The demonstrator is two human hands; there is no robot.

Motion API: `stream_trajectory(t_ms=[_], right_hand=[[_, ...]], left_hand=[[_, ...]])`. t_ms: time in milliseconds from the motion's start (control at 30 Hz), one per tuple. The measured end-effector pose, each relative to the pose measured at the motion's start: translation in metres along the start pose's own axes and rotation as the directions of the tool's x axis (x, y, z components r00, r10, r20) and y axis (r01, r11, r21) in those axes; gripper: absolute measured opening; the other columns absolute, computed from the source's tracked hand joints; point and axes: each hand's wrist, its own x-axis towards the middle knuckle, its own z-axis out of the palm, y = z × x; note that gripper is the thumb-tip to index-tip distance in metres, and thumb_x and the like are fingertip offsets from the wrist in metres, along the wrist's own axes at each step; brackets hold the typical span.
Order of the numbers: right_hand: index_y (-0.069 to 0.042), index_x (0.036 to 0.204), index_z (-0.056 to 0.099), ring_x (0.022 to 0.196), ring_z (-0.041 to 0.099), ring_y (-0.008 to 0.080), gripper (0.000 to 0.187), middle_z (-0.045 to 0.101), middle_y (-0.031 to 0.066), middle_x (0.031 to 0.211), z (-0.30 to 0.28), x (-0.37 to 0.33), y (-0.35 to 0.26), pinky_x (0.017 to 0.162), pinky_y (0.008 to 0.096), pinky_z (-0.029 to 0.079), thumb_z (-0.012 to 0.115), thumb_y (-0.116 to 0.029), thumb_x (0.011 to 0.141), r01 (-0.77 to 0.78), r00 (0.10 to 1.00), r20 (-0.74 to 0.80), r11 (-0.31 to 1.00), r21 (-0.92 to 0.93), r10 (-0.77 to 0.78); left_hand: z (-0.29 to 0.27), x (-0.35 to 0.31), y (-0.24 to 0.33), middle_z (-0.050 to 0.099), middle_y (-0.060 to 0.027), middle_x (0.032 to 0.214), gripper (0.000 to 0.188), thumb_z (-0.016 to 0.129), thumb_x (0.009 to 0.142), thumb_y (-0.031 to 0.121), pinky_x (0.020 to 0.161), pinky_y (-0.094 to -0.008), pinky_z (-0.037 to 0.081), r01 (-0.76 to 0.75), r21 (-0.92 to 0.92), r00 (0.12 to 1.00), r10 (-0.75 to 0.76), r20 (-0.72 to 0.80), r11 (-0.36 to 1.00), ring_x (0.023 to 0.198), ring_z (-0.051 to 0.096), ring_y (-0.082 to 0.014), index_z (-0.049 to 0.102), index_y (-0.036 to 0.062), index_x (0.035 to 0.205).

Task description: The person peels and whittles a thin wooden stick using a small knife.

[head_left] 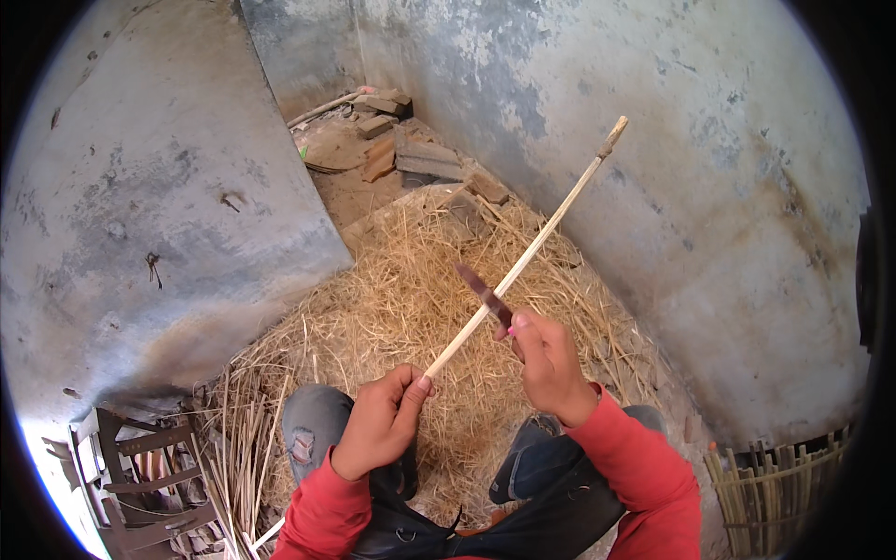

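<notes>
A long pale stick (551,224), peeled along most of its length and browner at the far tip, slants from lower left to upper right. Its near end is gripped by my left hand (385,418), fingers wrapped round it. My right hand (548,366) is closed on the handle of a knife (483,289) with a dark brown blade; a bit of pink shows at the handle. The blade crosses the stick a little above its middle-lower part, at or against its surface. Most of the handle is hidden inside my fist.
Straw-like shavings (411,271) cover the floor between my knees. Split strips (245,439) lean at left beside a dark wooden frame (154,462). A slatted fence-like piece (775,495) stands at lower right. Bricks (429,159) lie by the far corner; grey walls (709,252) rise on both sides.
</notes>
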Motion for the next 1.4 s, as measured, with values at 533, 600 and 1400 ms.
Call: stream_trajectory(t_ms=[533,600,1400], right_hand=[[-0.004,0.084,0.063,0.051,0.065,0.0372,0.041,0.06,0.0166,0.057,0.021,-0.006,0.006,0.048,0.048,0.05,0.063,-0.041,0.102,0.249,0.968,0.071,0.927,-0.28,-0.239],[-0.005,0.083,0.064,0.051,0.065,0.0373,0.04,0.06,0.0167,0.057,0.013,-0.002,0.002,0.048,0.0481,0.051,0.064,-0.041,0.101,0.221,0.975,0.065,0.944,-0.246,-0.212],[-0.001,0.082,0.067,0.05,0.052,0.0258,0.04,0.052,0.0157,0.057,-0.037,0.009,0.009,0.054,0.0407,0.044,0.064,-0.035,0.103,0.159,0.987,0.036,0.934,-0.318,-0.156]], left_hand=[[-0.022,0.003,-0.001,0.04,0.0078,0.065,0.028,0.053,0.112,0.03,0.05,-0.0234,0.023,0.39,-0.589,0.907,-0.183,0.38,0.708,0.055,0.031,-0.0035,0.06,0.009,0.094],[-0.025,0.002,-0.001,0.039,0.0082,0.065,0.029,0.052,0.112,0.03,0.05,-0.0235,0.022,0.384,-0.586,0.909,-0.18,0.376,0.714,0.055,0.03,-0.0034,0.059,0.0092,0.093],[-0.015,-0.005,-0.004,0.045,0.0079,0.065,0.03,0.053,0.112,0.027,0.053,-0.0246,0.031,0.312,-0.392,0.918,-0.168,0.358,0.866,0.058,0.039,-0.004,0.061,0.0068,0.092]])
